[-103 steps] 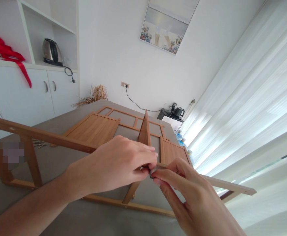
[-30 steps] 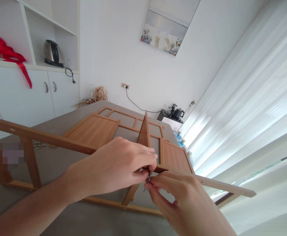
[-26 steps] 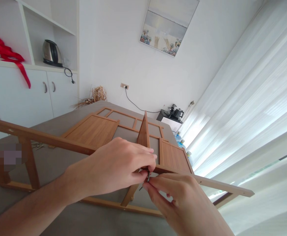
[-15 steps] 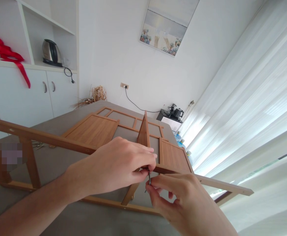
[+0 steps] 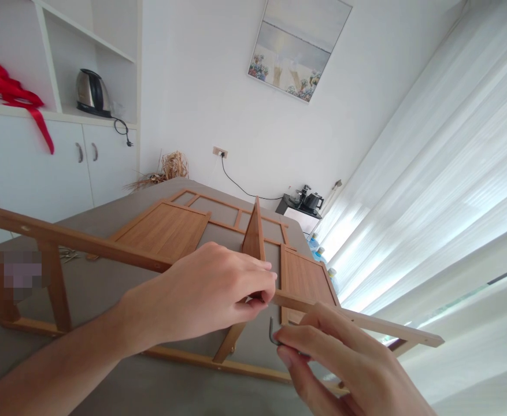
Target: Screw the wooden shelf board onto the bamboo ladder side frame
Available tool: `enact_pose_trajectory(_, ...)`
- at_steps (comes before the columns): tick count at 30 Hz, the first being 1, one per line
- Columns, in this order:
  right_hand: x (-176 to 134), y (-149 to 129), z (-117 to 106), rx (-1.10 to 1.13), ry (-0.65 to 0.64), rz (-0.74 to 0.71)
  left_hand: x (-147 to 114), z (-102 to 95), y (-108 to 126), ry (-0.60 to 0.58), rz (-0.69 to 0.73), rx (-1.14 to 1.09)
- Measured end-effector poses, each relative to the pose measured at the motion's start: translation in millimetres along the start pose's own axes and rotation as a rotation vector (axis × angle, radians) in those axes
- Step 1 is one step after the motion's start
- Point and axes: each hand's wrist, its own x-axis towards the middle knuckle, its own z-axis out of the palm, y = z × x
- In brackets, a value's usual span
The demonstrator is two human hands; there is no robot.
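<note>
A wooden frame [image 5: 118, 251] stands across the table in front of me, with a slatless panel edge rising behind it. My left hand [image 5: 218, 283] is closed over the frame's upper rail near the middle, fingers curled down around it; what lies under the fingertips is hidden. Between the thumb and fingers of my right hand [image 5: 335, 352] is a small L-shaped hex key [image 5: 272, 332]. Its bent short end points up, just right of my left fingertips and apart from the rail. Behind my left hand an upright wooden panel [image 5: 254, 231] is seen nearly edge-on.
Flat wooden panels [image 5: 162, 228] and open wooden frames lie farther back on the grey-covered table [image 5: 179, 184]. Several small metal pieces [image 5: 68, 254] lie at the left. Dried stalks [image 5: 173, 166] sit at the far corner; white curtains [image 5: 435, 190] hang at the right.
My right hand has drawn back to the right and down from the rail with the hex key, which has turned in the fingers. My left hand has stayed in place.
</note>
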Motion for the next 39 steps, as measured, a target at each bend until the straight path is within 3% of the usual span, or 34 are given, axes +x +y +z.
enact_pose_trajectory(7, 11, 4, 7, -0.067, -0.01, 0.101, 1, -1.7, 0, -0.01, 0.002, -0.008)
enact_pose_trajectory(28, 16, 3, 8, -0.066, -0.045, 0.108, 1, 1.0, -1, 0.001, -0.013, -0.025)
enact_pose_trajectory(39, 16, 2, 11, -0.037, 0.019, 0.103, 1, 1.0, -1, 0.017, 0.006, -0.029)
